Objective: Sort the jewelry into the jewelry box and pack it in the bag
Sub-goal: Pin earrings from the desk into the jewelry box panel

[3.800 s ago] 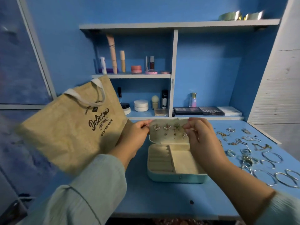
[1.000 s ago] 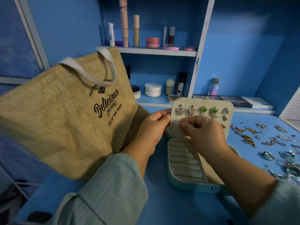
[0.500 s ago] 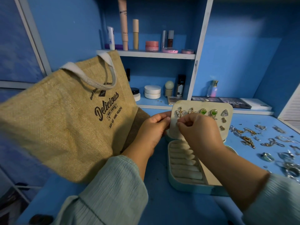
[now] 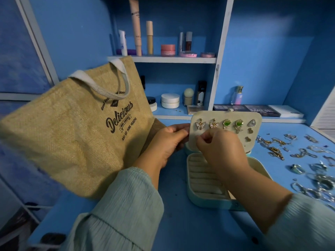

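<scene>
On the blue desk (image 4: 177, 225), at centre and slightly toward 3 o'clock, sits the open jewelry box (image 4: 204, 194), its lid (image 4: 253, 138) standing upright at the box's 12 o'clock edge. Pinned across the top of the lid's cream panel are two butterfly earrings (image 4: 200, 124), two green-stone earrings (image 4: 227, 123) and a silver triangular one (image 4: 252, 123), with two small gold studs (image 4: 250, 130) beneath the last. The left hand (image 4: 168, 142) grips the lid's 9 o'clock edge, fingers curled round it. The right hand (image 4: 221, 149) is raised against the panel just under the butterflies, thumb and forefinger pinched together; what they hold is too small to make out. The box's ring rolls (image 4: 201, 176) show at 6 o'clock of that hand, partly hidden by the wrist. At 9 o'clock from the box leans the jute bag (image 4: 72, 134), tilted, printed "Delicious", its white handle (image 4: 101, 87) drooping over the front. At 3 o'clock, loose jewelry (image 4: 308, 160) is scattered on the desk: chains, rings and bangles, well apart from the box. At 12 o'clock the shelves (image 4: 174, 59) carry cosmetics tubes, jars and a flat palette (image 4: 261, 110). Pale green sleeves (image 4: 123, 214) cover both forearms at 6 o'clock.
</scene>
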A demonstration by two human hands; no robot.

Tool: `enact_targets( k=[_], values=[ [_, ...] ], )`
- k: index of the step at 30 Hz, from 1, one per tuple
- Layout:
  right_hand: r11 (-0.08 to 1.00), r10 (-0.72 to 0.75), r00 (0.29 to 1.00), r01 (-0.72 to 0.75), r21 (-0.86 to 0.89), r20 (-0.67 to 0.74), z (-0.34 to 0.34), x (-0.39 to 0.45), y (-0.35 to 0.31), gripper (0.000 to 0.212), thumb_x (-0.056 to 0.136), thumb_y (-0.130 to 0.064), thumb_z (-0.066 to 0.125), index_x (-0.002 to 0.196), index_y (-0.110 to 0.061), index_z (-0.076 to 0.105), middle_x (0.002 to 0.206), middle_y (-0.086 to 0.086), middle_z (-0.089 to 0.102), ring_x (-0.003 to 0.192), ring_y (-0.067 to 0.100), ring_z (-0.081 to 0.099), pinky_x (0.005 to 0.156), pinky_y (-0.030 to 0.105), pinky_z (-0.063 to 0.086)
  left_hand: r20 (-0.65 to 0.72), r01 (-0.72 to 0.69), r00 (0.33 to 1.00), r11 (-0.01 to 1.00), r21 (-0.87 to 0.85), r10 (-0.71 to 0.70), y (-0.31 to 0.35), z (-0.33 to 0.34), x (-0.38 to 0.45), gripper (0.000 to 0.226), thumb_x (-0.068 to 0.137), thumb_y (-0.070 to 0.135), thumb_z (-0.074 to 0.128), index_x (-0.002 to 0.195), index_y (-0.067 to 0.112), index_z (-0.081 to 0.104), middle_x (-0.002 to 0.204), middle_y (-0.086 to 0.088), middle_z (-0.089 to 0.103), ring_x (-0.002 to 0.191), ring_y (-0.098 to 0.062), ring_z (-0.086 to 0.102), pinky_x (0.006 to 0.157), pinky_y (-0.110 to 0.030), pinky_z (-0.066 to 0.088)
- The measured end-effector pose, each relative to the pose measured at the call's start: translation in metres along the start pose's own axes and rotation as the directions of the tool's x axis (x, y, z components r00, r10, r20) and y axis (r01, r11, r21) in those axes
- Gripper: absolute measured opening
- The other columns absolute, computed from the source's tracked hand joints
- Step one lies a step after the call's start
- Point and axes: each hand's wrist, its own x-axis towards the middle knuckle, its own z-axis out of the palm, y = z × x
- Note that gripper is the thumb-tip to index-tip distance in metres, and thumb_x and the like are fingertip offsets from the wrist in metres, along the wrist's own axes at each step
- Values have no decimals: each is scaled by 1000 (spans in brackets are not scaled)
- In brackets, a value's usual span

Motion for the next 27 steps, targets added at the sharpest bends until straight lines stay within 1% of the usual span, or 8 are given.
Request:
enact_targets(
  k=[3, 6, 10, 15, 17, 19, 22, 27],
  values=[
    [997, 50, 999, -51, 50, 7, 2, -2, 0, 26, 86, -27, 54, 73, -8, 67, 70, 13, 65, 69, 31, 60, 64, 38, 50, 14, 3, 1000, 1000, 4, -3, 0, 0, 1, 18, 91, 9, 54, 85, 23, 63, 58, 15, 65, 52, 6, 57, 55, -13, 40],
    [965, 171, 985, -175, 197, 40, 2, -4, -3, 21, 81, -23, 59, 69, -8, 67, 69, 16, 65, 67, 32, 59, 60, 33, 47, 11, 15, 1000, 1000, 12, -15, 0, -1, 1, 17, 88, 9, 58, 85, 24, 65, 64, 13, 67, 58, 2, 57, 51, -14, 39],
    [841, 343, 932, -361, 404, 118, 1, -7, -10, 15, 79, -20, 63, 69, -10, 69, 70, 14, 69, 60, 23, 57, 60, 32, 50, 15, 19, 1000, 999, 37, -19, 1, -1, -1, 21, 87, 8, 58, 82, 26, 67, 65, 13, 67, 59, 1, 57, 54, -16, 40],
    [706, 453, 877, -463, 536, 161, 5, -10, -11, 16, 78, -18, 63, 65, -10, 69, 67, 12, 70, 57, 23, 62, 60, 32, 53, 69, 35, 997, 998, 49, -38, 3, -2, -6, 17, 85, 12, 63, 81, 26, 71, 75, 8, 69, 68, -4, 57, 52, -16, 38],
    [614, 504, 842, -505, 606, 191, 7, -13, -12, 22, 74, -19, 68, 56, -7, 66, 59, 11, 68, 54, 26, 63, 63, 38, 55, 81, 41, 996, 997, 66, -47, 3, -2, -7, 17, 83, 12, 64, 80, 27, 72, 76, 9, 69, 72, -5, 57, 57, -18, 38],
    [487, 539, 803, -545, 683, 256, 7, -17, -15, 23, 73, -16, 70, 52, -8, 63, 51, 8, 64, 44, 21, 58, 54, 32, 52, 81, 47, 995, 995, 84, -54, 4, -3, -9, 18, 81, 14, 66, 75, 29, 73, 75, 12, 70, 75, -5, 58, 61, -20, 37],
    [338, 559, 759, -576, 745, 334, 5, -25, -18, 19, 73, -12, 71, 56, -7, 63, 48, 6, 62, 34, 13, 49, 42, 20, 41, 95, 37, 994, 991, 125, -49, 6, -4, -10, 15, 80, 15, 68, 74, 28, 73, 76, 13, 70, 81, -6, 57, 64, -20, 37],
    [146, 563, 698, -611, 778, 443, 9, -31, -17, 13, 77, -15, 70, 68, -8, 65, 53, 8, 61, 30, 13, 44, 39, 16, 34, 160, -61, 987, 962, 267, 19, 11, -4, -10, 16, 85, 11, 63, 82, 26, 70, 82, 16, 69, 76, 0, 54, 64, -13, 41]
  ],
)
